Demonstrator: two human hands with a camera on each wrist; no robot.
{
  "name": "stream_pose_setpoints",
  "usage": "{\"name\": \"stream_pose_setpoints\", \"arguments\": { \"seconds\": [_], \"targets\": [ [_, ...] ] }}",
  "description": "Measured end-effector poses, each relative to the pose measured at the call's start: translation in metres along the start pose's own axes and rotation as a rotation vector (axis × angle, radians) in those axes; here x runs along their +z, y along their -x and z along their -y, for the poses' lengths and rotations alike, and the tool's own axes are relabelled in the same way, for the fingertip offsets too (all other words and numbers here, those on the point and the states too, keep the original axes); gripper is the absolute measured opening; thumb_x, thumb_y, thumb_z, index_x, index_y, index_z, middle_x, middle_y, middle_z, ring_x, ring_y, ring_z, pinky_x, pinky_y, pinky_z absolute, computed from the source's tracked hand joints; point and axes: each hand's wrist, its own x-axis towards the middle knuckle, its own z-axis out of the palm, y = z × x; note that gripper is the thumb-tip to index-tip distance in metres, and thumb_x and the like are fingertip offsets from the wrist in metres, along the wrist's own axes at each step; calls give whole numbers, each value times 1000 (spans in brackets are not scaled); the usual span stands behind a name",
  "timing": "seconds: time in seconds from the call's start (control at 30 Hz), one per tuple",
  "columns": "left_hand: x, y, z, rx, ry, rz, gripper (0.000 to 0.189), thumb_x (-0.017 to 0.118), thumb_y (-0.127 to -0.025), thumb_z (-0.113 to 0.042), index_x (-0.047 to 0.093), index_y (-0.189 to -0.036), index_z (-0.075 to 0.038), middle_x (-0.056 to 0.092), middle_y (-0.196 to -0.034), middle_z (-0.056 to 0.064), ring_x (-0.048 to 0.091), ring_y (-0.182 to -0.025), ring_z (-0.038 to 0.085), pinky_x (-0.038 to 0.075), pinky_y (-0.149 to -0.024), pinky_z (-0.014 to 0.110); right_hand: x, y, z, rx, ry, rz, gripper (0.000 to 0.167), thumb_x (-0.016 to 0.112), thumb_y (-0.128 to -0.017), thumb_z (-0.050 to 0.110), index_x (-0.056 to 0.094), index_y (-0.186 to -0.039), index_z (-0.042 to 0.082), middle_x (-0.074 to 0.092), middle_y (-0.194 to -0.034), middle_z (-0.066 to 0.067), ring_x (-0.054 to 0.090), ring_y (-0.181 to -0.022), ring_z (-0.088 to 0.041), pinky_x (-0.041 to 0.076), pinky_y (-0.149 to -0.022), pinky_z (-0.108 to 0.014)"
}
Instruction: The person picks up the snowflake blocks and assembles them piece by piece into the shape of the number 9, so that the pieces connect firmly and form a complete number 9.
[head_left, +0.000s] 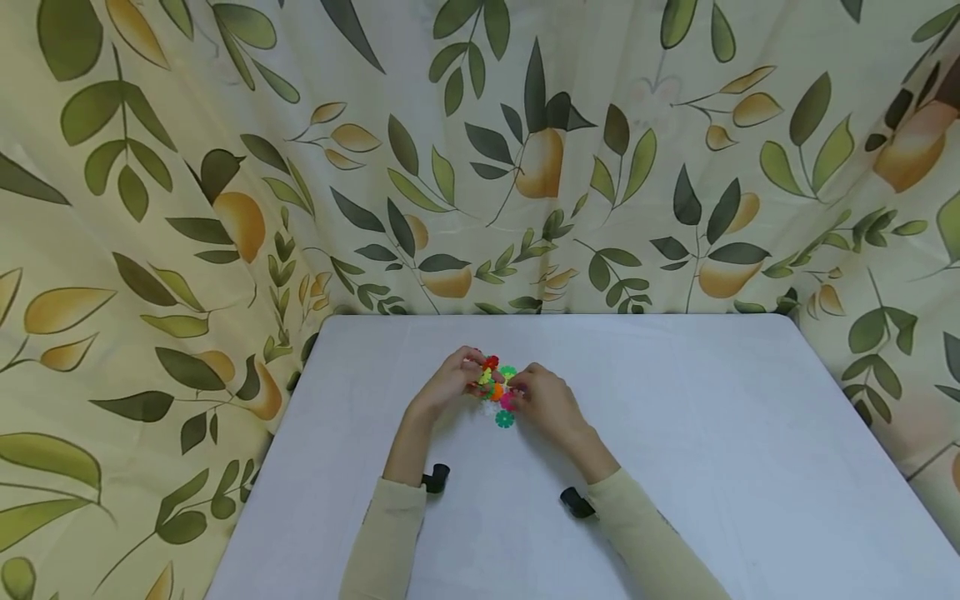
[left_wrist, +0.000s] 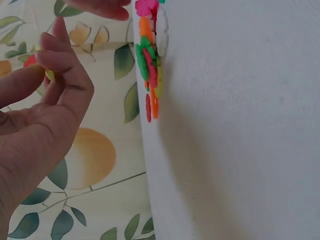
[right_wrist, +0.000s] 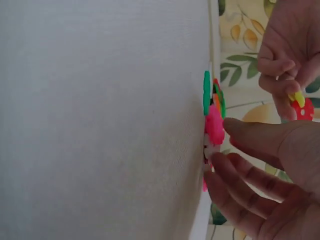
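My left hand (head_left: 447, 385) pinches a yellow snowflake disc (right_wrist: 299, 97) joined to a red disc (right_wrist: 303, 110), raised over the table at the left of the pile. In the left wrist view, its thumb and curled fingers hide much of both discs. At the pile's right side is my right hand (head_left: 546, 402), its thumb apart from its bent fingers. The thumb tip lies right at a pink disc (right_wrist: 215, 125), and the fingertips hang close to a white disc (right_wrist: 212, 148). A green disc (head_left: 505, 418) lies at the pile's near edge.
Several colourful discs, an orange one (left_wrist: 145, 30) among them, lie bunched on the white table (head_left: 675, 433). Behind the table hangs a leaf-and-fruit patterned curtain (head_left: 600, 233). Black wrist devices show at the left cuff (head_left: 405, 492) and right cuff (head_left: 611, 492).
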Motion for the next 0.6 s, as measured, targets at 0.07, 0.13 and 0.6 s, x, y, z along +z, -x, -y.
{"name": "stream_pose_setpoints", "arguments": {
  "seconds": [0.07,0.13,0.6],
  "targets": [
    [-1,-1,2,-6,3,-6,22,48,-105,-7,51,-125,-2,68,-122,30,66,-97,41,54,-78,30,1,1,0,-9,27,12,21,87,-86,12,81,-105,9,65,-101,-5,63,-77,-15,57,-72,-34],
    [-3,-1,2,-9,-7,-3,27,49,-105,-8,53,-131,-4,67,-126,30,66,-98,39,55,-79,29,1,2,1,-21,48,27,22,88,-85,12,81,-106,10,65,-101,-6,62,-76,-15,57,-70,-34],
    [-9,0,2,-9,7,37,44,46,-112,-27,61,-136,7,62,-127,33,65,-95,27,55,-90,34,-2,2,-4,-45,11,-19,13,88,-83,8,84,-93,15,69,-99,-3,64,-76,-15,55,-69,-33]
  ]
}}
